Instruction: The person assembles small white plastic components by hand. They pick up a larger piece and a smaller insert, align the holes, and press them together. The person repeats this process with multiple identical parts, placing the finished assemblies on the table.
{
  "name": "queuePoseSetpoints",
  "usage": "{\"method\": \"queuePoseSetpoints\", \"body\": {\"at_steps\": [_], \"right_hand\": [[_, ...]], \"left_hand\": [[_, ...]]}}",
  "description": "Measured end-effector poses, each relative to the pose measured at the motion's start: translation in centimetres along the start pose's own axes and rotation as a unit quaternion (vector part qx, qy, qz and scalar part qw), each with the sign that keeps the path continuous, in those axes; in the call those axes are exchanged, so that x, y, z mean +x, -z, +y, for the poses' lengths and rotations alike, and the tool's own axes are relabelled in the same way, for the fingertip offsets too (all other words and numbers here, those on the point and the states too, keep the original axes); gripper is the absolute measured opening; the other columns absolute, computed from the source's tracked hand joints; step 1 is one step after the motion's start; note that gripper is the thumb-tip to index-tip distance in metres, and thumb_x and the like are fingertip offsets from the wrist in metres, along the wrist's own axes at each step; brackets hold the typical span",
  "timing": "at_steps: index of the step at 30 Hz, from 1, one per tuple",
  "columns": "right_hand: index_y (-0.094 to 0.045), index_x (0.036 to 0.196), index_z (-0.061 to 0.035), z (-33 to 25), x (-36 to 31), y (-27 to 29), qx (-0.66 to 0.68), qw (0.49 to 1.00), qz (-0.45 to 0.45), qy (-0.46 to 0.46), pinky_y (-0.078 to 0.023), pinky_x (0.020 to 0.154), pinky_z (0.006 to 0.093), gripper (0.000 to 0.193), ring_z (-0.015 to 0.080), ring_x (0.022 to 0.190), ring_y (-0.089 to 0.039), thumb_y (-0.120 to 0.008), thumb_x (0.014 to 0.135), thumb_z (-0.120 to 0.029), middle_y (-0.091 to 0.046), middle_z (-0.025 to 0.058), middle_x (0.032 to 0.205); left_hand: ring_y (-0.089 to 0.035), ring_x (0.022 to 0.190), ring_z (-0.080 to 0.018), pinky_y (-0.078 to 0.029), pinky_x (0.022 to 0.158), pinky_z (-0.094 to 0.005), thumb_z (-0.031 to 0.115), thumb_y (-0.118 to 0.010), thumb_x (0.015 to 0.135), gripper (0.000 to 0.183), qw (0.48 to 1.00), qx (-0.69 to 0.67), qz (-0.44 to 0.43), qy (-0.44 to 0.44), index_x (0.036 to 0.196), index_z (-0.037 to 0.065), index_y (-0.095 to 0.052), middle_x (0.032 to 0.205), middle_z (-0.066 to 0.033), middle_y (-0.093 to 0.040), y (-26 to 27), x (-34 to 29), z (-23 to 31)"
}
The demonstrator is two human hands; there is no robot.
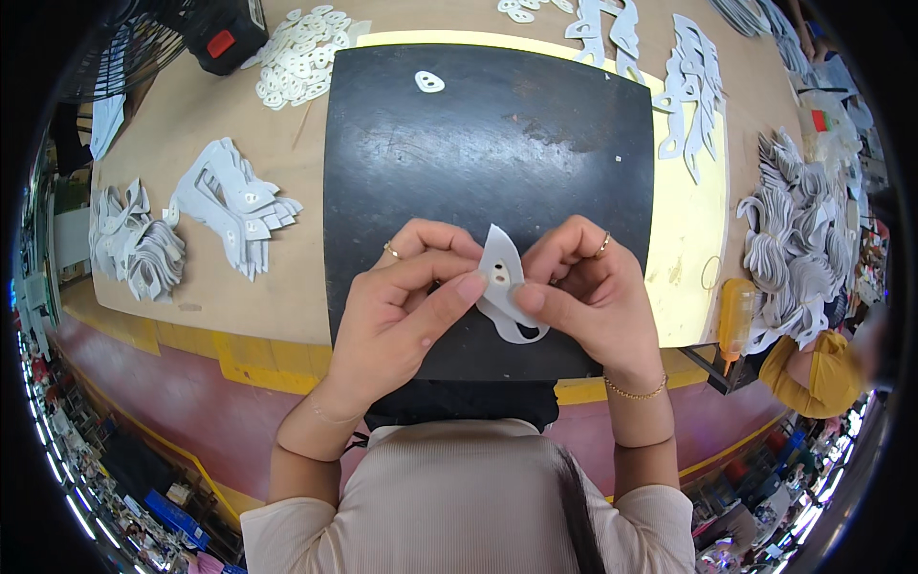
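Note:
Above the near part of the black mat, a white pointed cut-out piece is pinched between my two hands. A small oval patch with two dark holes lies against its face. The piece curves into a loop at its lower end. My left hand grips its left edge with thumb and fingers closed. On the opposite edge, the thumb of my right hand presses beside the patch, its fingers curled behind. One loose oval patch rests on the mat's far left.
A heap of oval patches lies far left, beside a black device and a fan. White cut pieces are stacked at left. Bundled pieces crowd the right edge near a yellow bottle. A yellow sheet underlies the mat.

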State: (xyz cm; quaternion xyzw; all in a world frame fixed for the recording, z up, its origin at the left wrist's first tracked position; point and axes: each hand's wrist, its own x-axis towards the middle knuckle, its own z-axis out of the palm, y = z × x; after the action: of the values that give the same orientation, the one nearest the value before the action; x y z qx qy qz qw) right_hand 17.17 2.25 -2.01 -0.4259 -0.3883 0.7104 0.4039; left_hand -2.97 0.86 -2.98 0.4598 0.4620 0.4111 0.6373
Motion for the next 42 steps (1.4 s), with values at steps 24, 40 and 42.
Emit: {"method": "queuePoseSetpoints", "body": {"at_steps": [24,40,42], "right_hand": [[-0.063,0.076,-0.0003,-1.8,-1.5,-1.6,-0.161,0.986,0.015,-0.047,-0.039,0.058,0.0205,0.013,0.0033,0.066,-0.052,-0.074,0.082,-0.003,-0.061,-0.0017,0.071],[-0.061,0.072,-0.0012,-1.7,-1.2,-2.7,-0.196,0.980,0.028,-0.018,-0.036,0.054,0.0221,0.016,0.0033,0.062,-0.049,-0.074,0.079,-0.004,-0.059,-0.0016,0.066],[-0.061,0.072,-0.0008,-1.7,-1.2,-2.6,-0.201,0.979,0.029,-0.016,-0.036,0.055,0.0219,0.015,0.0034,0.062,-0.049,-0.074,0.079,-0.004,-0.059,-0.0013,0.067]], "left_hand": [[-0.055,0.096,-0.0172,-0.045,0.086,-0.0287,0.004,-0.070,0.086,0.011,0.989,0.126,0.004,-0.074,0.095,-0.001,-0.068,0.105,-0.0076,-0.057,-0.1,-1.4,1.7],[-0.056,0.092,-0.0184,-0.046,0.084,-0.0294,0.004,-0.070,0.084,0.009,0.981,0.155,0.034,-0.110,0.091,-0.001,-0.066,0.102,-0.0095,-0.057,0.1,-1.6,0.9],[-0.056,0.093,-0.0184,-0.045,0.084,-0.0293,0.005,-0.069,0.086,0.009,0.978,0.172,0.034,-0.109,0.092,-0.001,-0.067,0.104,-0.0095,-0.058,-0.1,-1.7,1.0]]}}
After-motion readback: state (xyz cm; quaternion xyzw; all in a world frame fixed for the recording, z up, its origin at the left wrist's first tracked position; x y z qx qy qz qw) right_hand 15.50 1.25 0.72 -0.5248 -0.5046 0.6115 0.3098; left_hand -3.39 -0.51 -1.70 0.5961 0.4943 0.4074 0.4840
